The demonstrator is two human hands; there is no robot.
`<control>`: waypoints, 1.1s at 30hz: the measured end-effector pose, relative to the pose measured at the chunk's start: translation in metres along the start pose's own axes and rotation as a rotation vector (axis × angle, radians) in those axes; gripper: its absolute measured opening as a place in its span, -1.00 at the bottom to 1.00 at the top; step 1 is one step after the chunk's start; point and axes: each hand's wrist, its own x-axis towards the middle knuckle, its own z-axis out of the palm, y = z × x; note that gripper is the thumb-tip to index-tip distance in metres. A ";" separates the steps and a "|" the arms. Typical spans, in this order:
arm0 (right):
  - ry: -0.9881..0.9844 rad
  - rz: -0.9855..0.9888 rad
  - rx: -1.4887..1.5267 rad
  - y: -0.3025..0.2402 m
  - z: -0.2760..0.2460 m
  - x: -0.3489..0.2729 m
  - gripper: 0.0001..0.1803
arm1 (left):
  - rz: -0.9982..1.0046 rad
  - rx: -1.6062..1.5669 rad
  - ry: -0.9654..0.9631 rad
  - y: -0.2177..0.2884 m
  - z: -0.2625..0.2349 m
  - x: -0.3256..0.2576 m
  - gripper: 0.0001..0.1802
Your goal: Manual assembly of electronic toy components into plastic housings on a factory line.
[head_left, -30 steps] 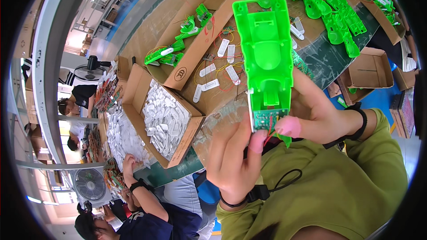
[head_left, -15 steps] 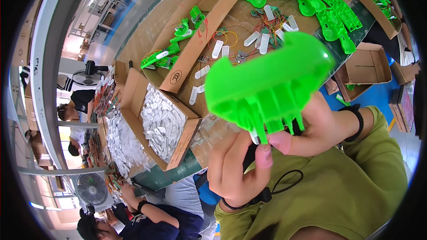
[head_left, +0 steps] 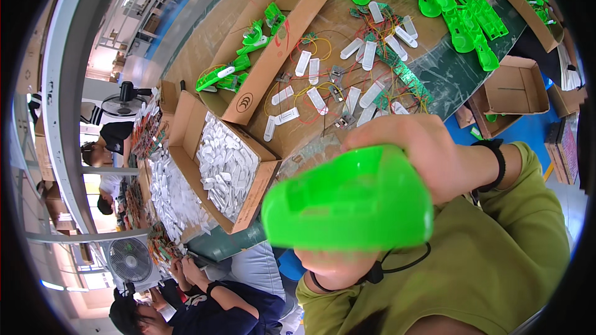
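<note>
Close under the camera I hold a bright green plastic shell [head_left: 347,201], its rounded end turned toward me and blurred. My right hand [head_left: 428,152] grips its top right edge, a black band on that wrist. My left hand [head_left: 338,267] supports it from underneath and is mostly hidden behind the shell; a black cord runs round that wrist. Both arms are in olive green sleeves.
On the brown table lie white oblong parts with coloured wires [head_left: 347,87] and a pile of green shells [head_left: 453,6]. A long cardboard box [head_left: 279,56] holds green pieces; another box [head_left: 248,201] holds white parts. A seated person [head_left: 205,298] and a fan [head_left: 130,260] are at lower left.
The green shell has tipped from upright, with its circuit board end down, to lying flat and end-on close to the camera. Both hands stayed on it.
</note>
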 end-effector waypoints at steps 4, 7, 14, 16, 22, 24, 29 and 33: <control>-0.111 0.131 0.100 -0.004 -0.017 0.000 -0.62 | 0.127 -0.336 -0.168 -0.011 0.003 0.011 -0.64; -0.048 0.216 0.228 -0.001 -0.012 -0.001 -0.58 | -0.121 -0.755 -0.156 -0.030 0.039 -0.002 -0.65; 0.016 0.449 0.519 0.000 -0.028 -0.006 -0.56 | -0.328 -1.167 -0.920 -0.049 0.049 -0.036 -0.70; 0.066 0.388 0.404 0.004 -0.033 -0.008 -0.55 | -0.475 -1.309 -0.804 -0.042 0.042 -0.034 -0.75; 0.091 0.438 0.284 0.013 -0.043 -0.011 -0.58 | -0.679 -1.382 -0.734 -0.052 0.009 -0.027 -0.56; 0.053 0.526 0.435 0.011 -0.046 -0.015 -0.59 | -0.385 -1.974 -0.548 -0.070 0.005 -0.030 -0.34; -0.063 0.573 0.451 0.002 -0.039 -0.020 -0.61 | -0.227 -2.269 -0.480 -0.059 -0.010 0.027 -0.07; -0.093 0.629 0.547 -0.001 -0.041 -0.024 -0.63 | -0.095 -1.901 -0.552 -0.057 -0.006 0.045 -0.04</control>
